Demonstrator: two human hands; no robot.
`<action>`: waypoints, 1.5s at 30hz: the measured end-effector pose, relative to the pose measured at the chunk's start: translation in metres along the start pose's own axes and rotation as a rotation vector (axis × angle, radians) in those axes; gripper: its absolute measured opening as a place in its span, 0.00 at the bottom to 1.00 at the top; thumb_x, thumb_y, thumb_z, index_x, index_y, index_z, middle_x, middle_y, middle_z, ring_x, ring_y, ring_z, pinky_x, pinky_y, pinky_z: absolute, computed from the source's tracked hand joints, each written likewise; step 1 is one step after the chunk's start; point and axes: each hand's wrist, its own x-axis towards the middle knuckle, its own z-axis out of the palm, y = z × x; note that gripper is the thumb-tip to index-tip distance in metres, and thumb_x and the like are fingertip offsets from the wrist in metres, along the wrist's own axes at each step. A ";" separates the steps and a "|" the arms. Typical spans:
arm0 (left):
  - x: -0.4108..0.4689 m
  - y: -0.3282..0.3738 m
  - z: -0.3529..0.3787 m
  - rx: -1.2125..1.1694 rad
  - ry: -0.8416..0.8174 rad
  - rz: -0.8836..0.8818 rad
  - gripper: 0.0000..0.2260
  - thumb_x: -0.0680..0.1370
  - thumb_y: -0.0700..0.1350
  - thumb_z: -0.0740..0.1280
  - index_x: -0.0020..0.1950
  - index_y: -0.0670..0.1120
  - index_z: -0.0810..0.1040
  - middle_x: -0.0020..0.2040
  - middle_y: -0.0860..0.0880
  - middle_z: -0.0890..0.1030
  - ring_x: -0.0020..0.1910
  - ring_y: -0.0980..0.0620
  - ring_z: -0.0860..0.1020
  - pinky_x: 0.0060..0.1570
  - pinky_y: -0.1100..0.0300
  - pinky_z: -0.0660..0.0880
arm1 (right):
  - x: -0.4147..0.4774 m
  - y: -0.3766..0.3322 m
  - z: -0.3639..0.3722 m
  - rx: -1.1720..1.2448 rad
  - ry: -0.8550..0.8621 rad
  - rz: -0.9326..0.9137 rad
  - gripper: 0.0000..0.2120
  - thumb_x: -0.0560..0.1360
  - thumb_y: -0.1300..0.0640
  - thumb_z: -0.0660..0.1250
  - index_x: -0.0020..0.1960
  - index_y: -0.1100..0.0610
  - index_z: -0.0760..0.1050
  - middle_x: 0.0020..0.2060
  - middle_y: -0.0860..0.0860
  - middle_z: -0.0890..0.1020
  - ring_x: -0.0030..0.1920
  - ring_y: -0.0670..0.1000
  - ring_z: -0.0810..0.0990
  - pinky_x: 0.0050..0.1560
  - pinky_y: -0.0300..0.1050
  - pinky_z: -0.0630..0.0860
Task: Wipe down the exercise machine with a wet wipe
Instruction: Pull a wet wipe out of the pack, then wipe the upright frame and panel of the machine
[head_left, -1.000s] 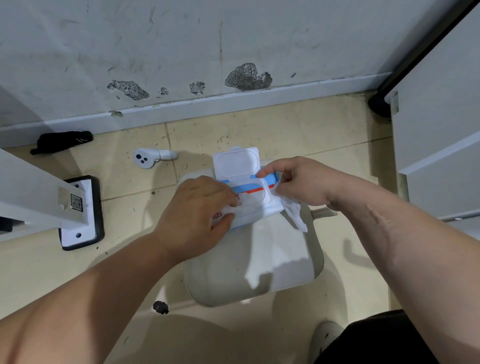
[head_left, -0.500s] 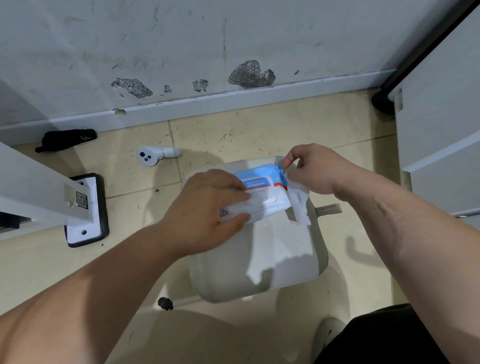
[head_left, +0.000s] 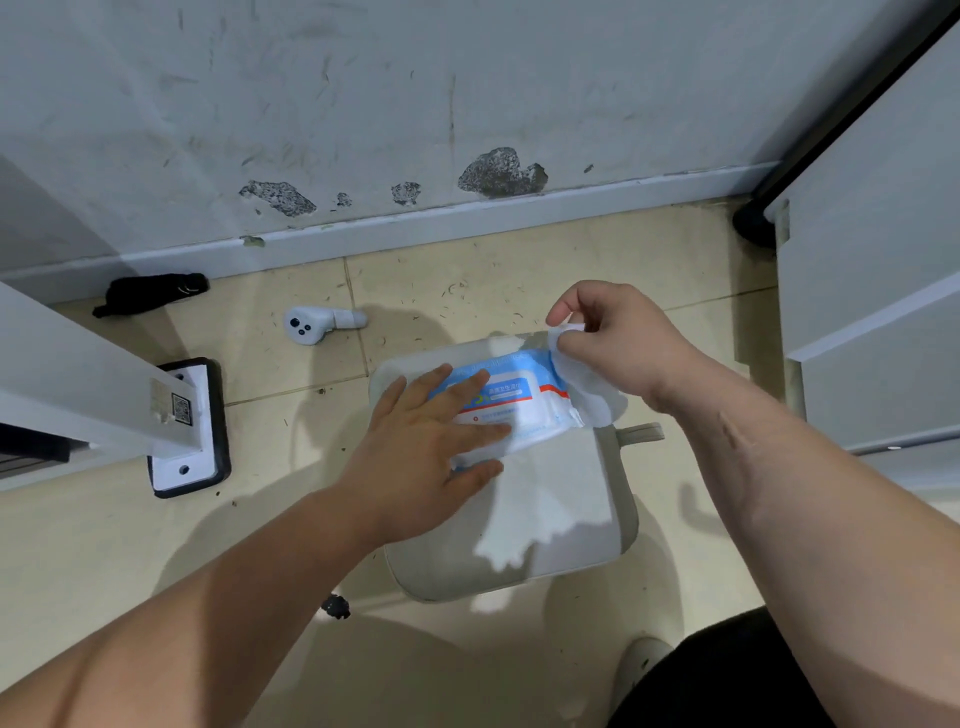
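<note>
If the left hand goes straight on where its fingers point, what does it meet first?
Probably the wipe that the right hand pinches, just past the pack under the left hand; depth is unclear.

Indoor workout room or gym corner, looking worn. Tiled beige floor (head_left: 519, 291) is showing hairs and grit. Scuffed white wall (head_left: 363, 104) is flaking, with a dark chipped patch (head_left: 501, 174) just above the baseboard (head_left: 415, 221). At left a white metal post (head_left: 78, 384) is standing on a bolted foot plate (head_left: 189, 462) with a black rubber edge, QR sticker (head_left: 181, 408) on the post. A grey padded seat (head_left: 571, 467) is sitting low over the floor, a strap tab sticking out of its right side. White panels (head_left: 872, 260) are filling the right edge. A white handheld controller (head_left: 317, 322) and a black strap (head_left: 150, 293) are lying on the tiles near the wall.
</note>
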 end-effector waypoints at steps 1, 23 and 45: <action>-0.003 0.003 -0.007 -0.141 0.067 -0.037 0.20 0.78 0.64 0.59 0.67 0.63 0.79 0.75 0.53 0.73 0.76 0.47 0.68 0.74 0.42 0.63 | -0.005 -0.010 -0.002 0.104 -0.004 -0.003 0.08 0.67 0.59 0.68 0.44 0.50 0.80 0.36 0.50 0.78 0.35 0.50 0.72 0.37 0.42 0.69; -0.145 0.214 -0.450 -1.171 0.745 -0.701 0.06 0.76 0.45 0.73 0.44 0.43 0.84 0.46 0.33 0.81 0.40 0.46 0.77 0.45 0.50 0.77 | -0.200 -0.398 -0.152 0.636 -0.241 -0.048 0.11 0.77 0.70 0.70 0.51 0.54 0.79 0.33 0.44 0.74 0.35 0.48 0.72 0.37 0.39 0.71; -0.314 0.254 -0.864 -0.547 1.220 -0.321 0.08 0.75 0.44 0.76 0.38 0.45 0.81 0.34 0.47 0.79 0.31 0.57 0.73 0.33 0.59 0.74 | -0.338 -0.839 -0.228 0.470 0.174 -0.667 0.08 0.77 0.55 0.73 0.56 0.46 0.83 0.43 0.43 0.81 0.43 0.43 0.78 0.45 0.34 0.72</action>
